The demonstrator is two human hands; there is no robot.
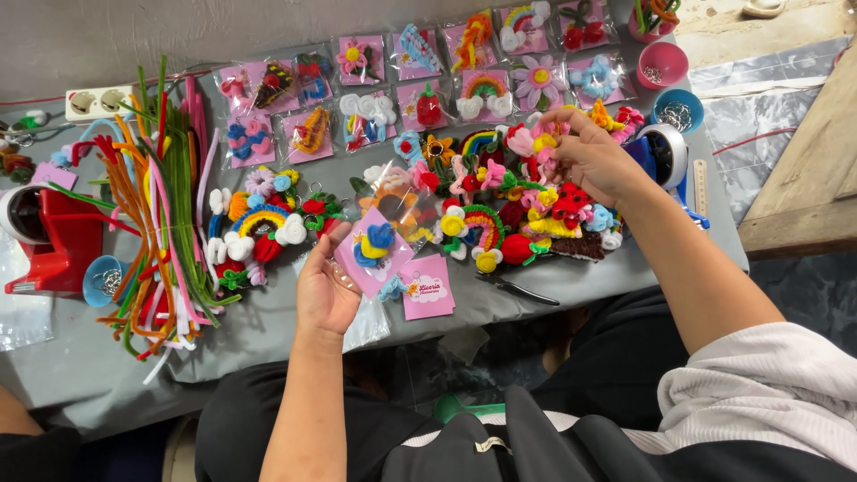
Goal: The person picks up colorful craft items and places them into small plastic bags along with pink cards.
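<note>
My left hand (326,290) holds a clear packet with a pink card and a blue-and-yellow fuzzy keychain (373,250) at the table's front edge. My right hand (596,161) reaches into a heap of colourful pipe-cleaner keychains (509,205), fingers pinched on a small pink and yellow piece (543,141). A loose pink card (428,287) lies just right of the left hand. Black pliers (518,288) rest near the front edge.
Packaged keychains on pink cards (420,85) line the back of the grey table (268,335). A bundle of pipe cleaners (165,214) and a red tape dispenser (58,241) lie left. Small bowls (662,64), a tape dispenser (665,152) and a wooden board (808,170) are right.
</note>
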